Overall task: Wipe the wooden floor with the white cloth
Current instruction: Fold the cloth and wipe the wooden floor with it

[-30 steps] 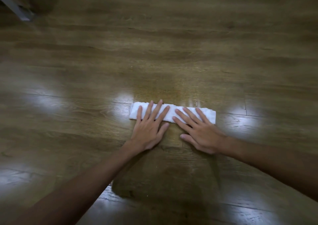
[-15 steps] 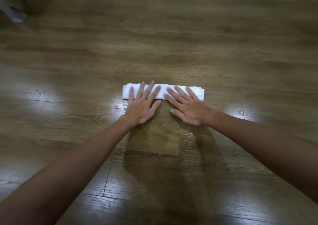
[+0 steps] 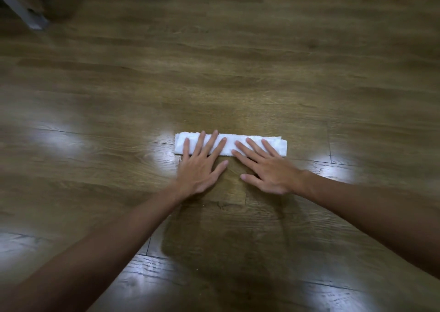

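Now nearer than half a second ago: folded white cloth (image 3: 230, 144) flat on wooden floor (image 3: 238, 78), pressed under straight, spread fingers of left hand (image 3: 199, 168) and right hand (image 3: 269, 172), gripping nothing.

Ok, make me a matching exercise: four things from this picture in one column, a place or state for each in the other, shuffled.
Things:
1. left hand
2. right hand
3. white cloth
4. grey metal leg

Places or states:
A. folded into a long strip on the wooden floor
B. far left corner
C. flat on the cloth's left half
D. flat on the cloth's right half

Pairs: 1-C, 2-D, 3-A, 4-B
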